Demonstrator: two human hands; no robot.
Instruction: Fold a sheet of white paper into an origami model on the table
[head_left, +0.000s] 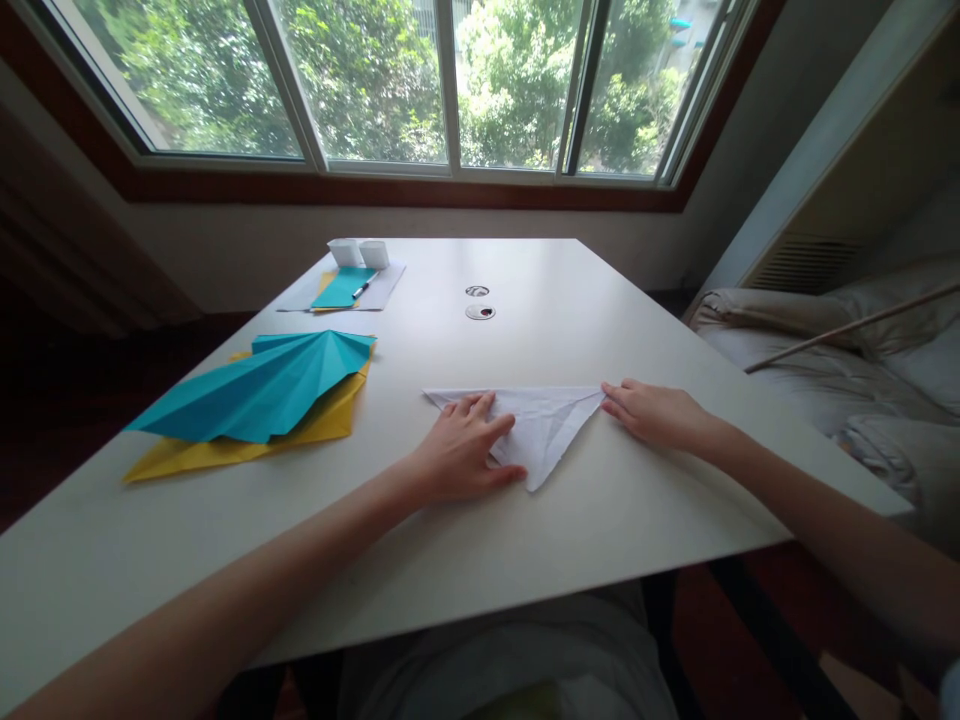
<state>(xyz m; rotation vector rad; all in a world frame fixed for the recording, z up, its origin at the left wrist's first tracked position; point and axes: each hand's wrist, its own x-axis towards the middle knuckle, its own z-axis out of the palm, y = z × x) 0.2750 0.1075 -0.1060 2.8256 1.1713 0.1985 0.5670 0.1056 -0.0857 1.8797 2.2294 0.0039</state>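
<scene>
A white sheet of paper (551,420) folded into a downward-pointing triangle lies on the white table (525,540). My left hand (461,450) rests flat on the triangle's left half, fingers stretched out and pressing the paper. My right hand (656,412) lies flat at the triangle's right corner, fingertips touching the tip of the paper. Neither hand grips anything.
A folded teal paper (262,385) lies on a yellow sheet (247,445) at the left. Further back sit a teal sheet (343,287), a pen (361,289) and small white paper boxes (360,252). Two cable holes (480,311) mark the tabletop. A sofa (840,370) stands right.
</scene>
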